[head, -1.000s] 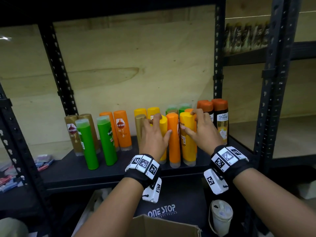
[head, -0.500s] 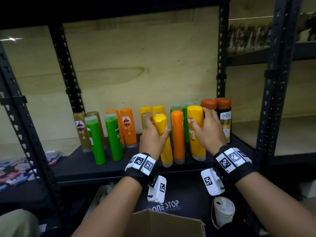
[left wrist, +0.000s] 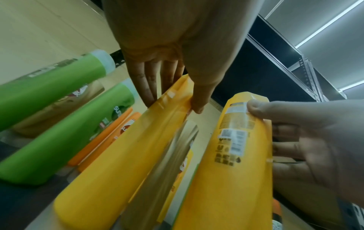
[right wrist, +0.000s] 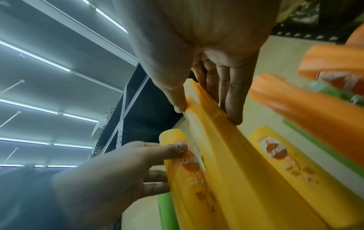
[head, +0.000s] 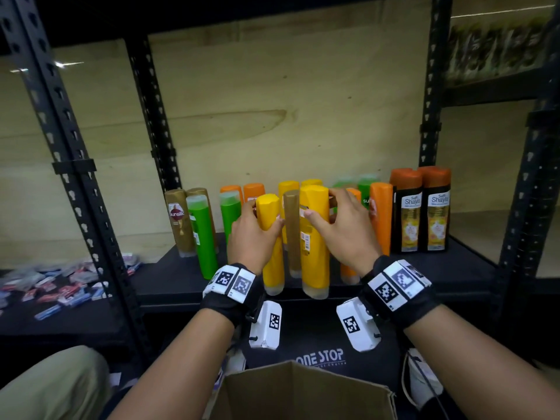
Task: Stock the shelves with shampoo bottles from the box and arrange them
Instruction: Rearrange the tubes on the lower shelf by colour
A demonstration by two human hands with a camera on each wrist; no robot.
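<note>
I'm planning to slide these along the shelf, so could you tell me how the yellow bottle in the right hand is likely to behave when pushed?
Likely tippy: the yellow bottle is tall and narrow on a small cap base. Probably stiff, as the right hand leaves no visible dent. A topple could knock the gold bottle beside it.

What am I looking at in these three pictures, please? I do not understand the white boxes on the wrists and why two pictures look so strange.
A person is stocking a black metal shelf. One picture comes from a head camera. The white boxes are wrist cameras; they look up along each hand, so those pictures look stretched. The left hand holds one tall yellow plastic shampoo bottle, and the right hand holds another yellow bottle. A slim gold bottle stands between them. Green, orange and brown-capped black bottles also stand on the shelf. A brown cardboard box is below.
</note>
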